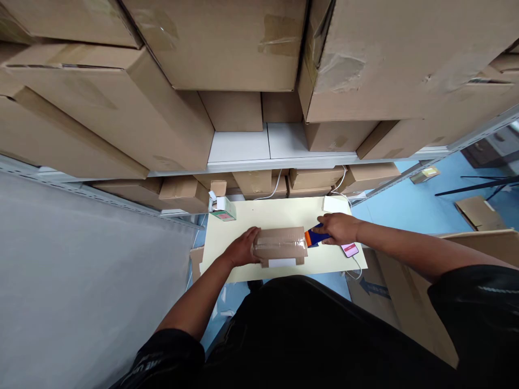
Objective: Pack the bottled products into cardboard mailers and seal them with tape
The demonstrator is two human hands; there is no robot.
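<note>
A small cardboard box (pixel 279 242) lies on the pale yellow table (pixel 243 213), with a strip of clear tape running along its top. My left hand (pixel 243 247) grips the box's left end, fingers over the upper edge. In my right hand (pixel 339 228) is a blue and orange tape dispenser (pixel 317 235), its orange front against the right end of the box. A white label or paper (pixel 283 262) shows on a flap at the near side. Parts of the dispenser are hidden under my right fingers.
An open small green and white carton (pixel 223 209) stands at the table's back left. A phone (pixel 350 249) with a cable lies by my right wrist, and a white pad (pixel 335 204) behind it. Shelves (pixel 243 165) stacked with cardboard boxes rise beyond; a large open carton (pixel 478 237) is at right.
</note>
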